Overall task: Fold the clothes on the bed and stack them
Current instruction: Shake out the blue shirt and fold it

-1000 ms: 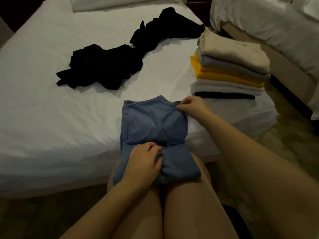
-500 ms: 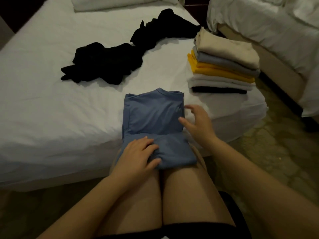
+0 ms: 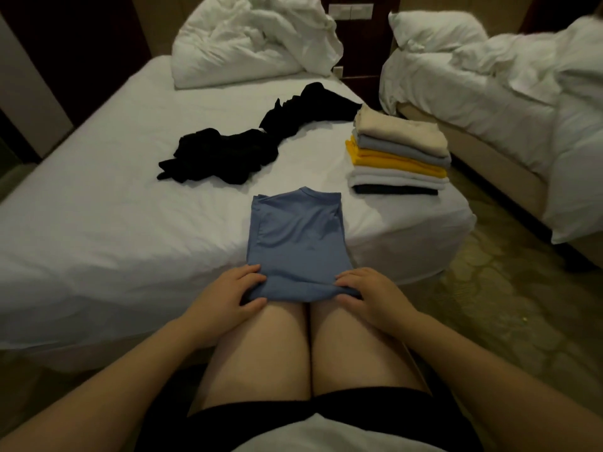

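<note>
Faces a white bed [image 3: 98, 223] bearing loose black clothes [image 3: 222, 154] mid-sheet and a folded stack [image 3: 398, 158] at its right edge, with the blue shirt [image 3: 297, 236] folded flat at the near edge, left hand [image 3: 228, 298] and right hand [image 3: 375, 295] each pinching a near corner, thumbs apparently beneath.

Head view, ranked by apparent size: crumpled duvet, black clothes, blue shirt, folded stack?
1. crumpled duvet
2. black clothes and blue shirt: look alike, and the shirt lies nearer the camera, so not ranked
3. folded stack
</note>
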Motion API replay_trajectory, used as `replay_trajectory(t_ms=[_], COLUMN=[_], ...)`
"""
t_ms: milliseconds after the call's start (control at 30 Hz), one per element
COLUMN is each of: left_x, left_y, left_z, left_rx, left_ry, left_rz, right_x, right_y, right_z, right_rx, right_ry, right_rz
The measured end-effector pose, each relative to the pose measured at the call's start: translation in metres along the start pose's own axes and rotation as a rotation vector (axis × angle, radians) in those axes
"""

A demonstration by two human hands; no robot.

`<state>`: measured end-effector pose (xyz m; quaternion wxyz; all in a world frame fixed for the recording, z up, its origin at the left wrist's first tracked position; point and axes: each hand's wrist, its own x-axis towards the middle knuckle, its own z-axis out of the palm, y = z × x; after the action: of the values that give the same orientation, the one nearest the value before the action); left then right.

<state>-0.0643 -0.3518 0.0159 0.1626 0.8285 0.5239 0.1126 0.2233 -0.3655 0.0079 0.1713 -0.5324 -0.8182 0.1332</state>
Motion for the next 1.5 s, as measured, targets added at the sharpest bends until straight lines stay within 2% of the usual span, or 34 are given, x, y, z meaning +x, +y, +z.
replay_trajectory(t_ms=[100,233,333,400,500,600,733,933,1133,1233,1367,1500], left_x=[0.0,0.0,0.003,0.01,0.027,0.05,0.098,0.17,0.22,0.236,0.243,0.248], left_y=[0.002,-0.007,-0.012,-0.008,-0.008,-0.006,-0.006,-0.023,-0.047,-0.058,-0.067,-0.07], left_z=[-0.001,-0.005,-0.005,-0.009,-0.019,-0.032,-0.044,-0.031,-0.007,0.006,0.016,0.016], left_rx=[0.043,0.075,-0.05,-0.2,-0.403,-0.541,-0.644,-0.605,-0.403,-0.322,-0.331,-0.304], left_ry=[0.0,-0.069,0.028,0.114,0.296,0.357,0.44,0.467,0.455,0.48,0.553,0.51], left_rz=[0.026,0.054,-0.001,-0.083,-0.154,-0.16,-0.226,-0.388,-0.506,-0.536,-0.558,-0.583], right_x=[-0.001,-0.005,-0.001,0.008,0.029,0.057,0.107,0.179,0.219,0.228,0.239,0.242], right_y=[-0.005,-0.004,-0.003,-0.004,0.0,0.004,0.014,0.049,0.081,0.096,0.104,0.104], right_z=[-0.005,-0.006,-0.005,-0.01,-0.021,-0.035,-0.048,-0.035,0.002,0.021,0.031,0.031], right_rx=[-0.038,-0.026,0.027,0.111,0.273,0.413,0.456,0.481,0.488,0.377,0.241,0.216], right_ry=[0.101,0.116,0.134,0.172,0.311,0.386,0.471,0.437,0.41,0.407,0.417,0.394], right_rz=[0.012,0.026,0.034,0.107,0.207,0.23,0.298,0.462,0.625,0.705,0.772,0.781])
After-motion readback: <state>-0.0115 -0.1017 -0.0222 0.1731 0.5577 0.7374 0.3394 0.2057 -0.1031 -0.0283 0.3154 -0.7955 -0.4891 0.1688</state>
